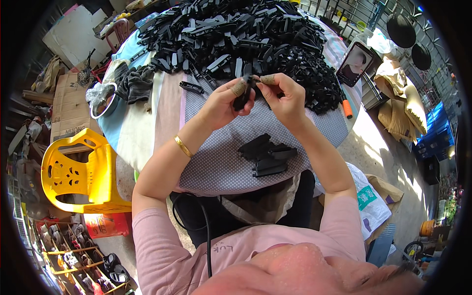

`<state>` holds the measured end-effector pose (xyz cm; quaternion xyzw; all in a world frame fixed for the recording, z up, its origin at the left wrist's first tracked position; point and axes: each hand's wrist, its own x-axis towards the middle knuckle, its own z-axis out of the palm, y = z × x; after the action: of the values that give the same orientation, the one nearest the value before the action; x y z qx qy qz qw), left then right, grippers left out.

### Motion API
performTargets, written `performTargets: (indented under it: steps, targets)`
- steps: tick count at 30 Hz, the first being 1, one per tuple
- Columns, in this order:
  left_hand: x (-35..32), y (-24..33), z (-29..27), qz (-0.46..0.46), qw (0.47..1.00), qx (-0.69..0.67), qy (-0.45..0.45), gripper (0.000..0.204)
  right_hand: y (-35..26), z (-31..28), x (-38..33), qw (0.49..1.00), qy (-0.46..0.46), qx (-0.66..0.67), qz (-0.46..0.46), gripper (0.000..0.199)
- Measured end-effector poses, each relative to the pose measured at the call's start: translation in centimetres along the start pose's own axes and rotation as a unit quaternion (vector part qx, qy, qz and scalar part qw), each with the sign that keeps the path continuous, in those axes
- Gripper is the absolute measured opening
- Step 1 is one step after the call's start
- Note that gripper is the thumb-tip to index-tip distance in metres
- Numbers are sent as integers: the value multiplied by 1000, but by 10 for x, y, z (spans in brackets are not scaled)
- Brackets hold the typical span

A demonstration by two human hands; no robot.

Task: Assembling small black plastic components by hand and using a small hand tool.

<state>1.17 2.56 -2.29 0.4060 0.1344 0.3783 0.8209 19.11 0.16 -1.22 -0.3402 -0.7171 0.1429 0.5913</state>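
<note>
My left hand grips a long black plastic part above the near half of the cloth-covered table. Tan tape is wrapped around its thumb. Close against the part's upper end, my right hand is closed in a pinch, its index finger also taped. Whatever sits between those fingertips is too small and hidden to name. Nearer to me lies a small group of black plastic pieces on the dotted cloth. A large heap of similar black parts covers the far side of the table, and a single part lies apart from it.
An orange-handled tool lies at the table's right edge, below a propped phone. Dark cloth gloves and a white-rimmed basin are at the left. A yellow plastic chair stands left of the table. A black cable hangs in front of me.
</note>
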Motion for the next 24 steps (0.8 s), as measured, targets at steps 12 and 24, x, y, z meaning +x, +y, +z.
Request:
performTargets:
  steps: [12, 24]
  targets:
    - [-1, -14, 23, 79, 977, 184, 68, 33, -11, 1, -1, 985, -6, -141, -99, 6]
    - [-4, -12, 35, 130, 747, 617, 210, 28, -3, 5, -11, 907, -145, -384, -93, 12]
